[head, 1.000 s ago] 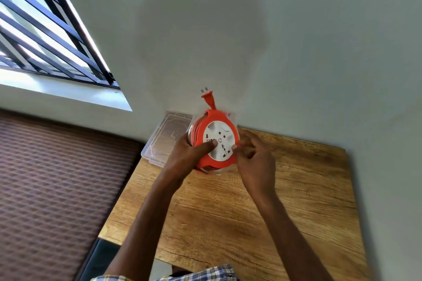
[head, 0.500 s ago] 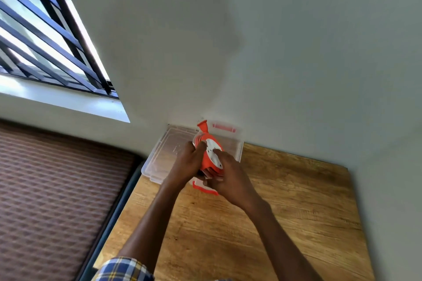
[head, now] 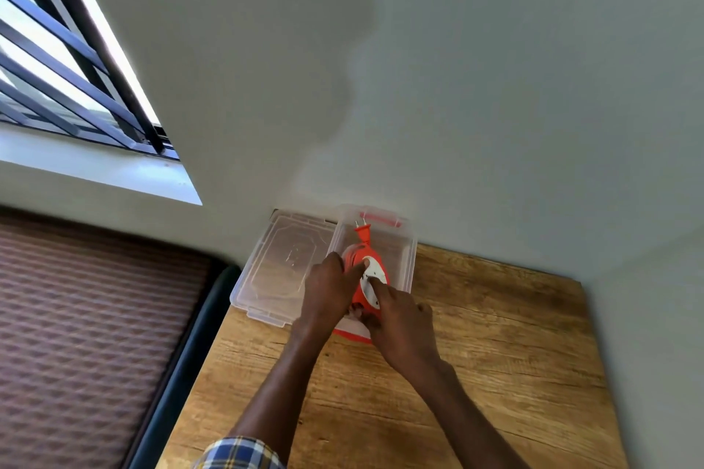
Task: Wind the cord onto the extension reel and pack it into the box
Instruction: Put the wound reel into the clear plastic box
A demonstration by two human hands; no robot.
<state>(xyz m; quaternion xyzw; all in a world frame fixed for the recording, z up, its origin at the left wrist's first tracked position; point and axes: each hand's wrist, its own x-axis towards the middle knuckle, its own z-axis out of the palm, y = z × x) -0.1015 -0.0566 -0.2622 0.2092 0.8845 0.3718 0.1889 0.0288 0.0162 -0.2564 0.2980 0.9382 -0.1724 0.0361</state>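
Observation:
An orange extension reel with a white socket face stands on edge inside a clear plastic box at the far side of the wooden table. Its orange plug points up toward the wall, prongs showing. My left hand grips the reel's left side, one finger on the white face. My right hand holds its right side, index finger on the face. The cord looks wound onto the reel.
The box's clear lid lies flat to the left of the box, overhanging the table's left edge. A grey wall rises right behind the box. A barred window is at the upper left, a patterned brown surface below it.
Both hands have carried the reel away from me and down into the box, turning it from face-on to edge-on. The head view has shifted up and to the right.

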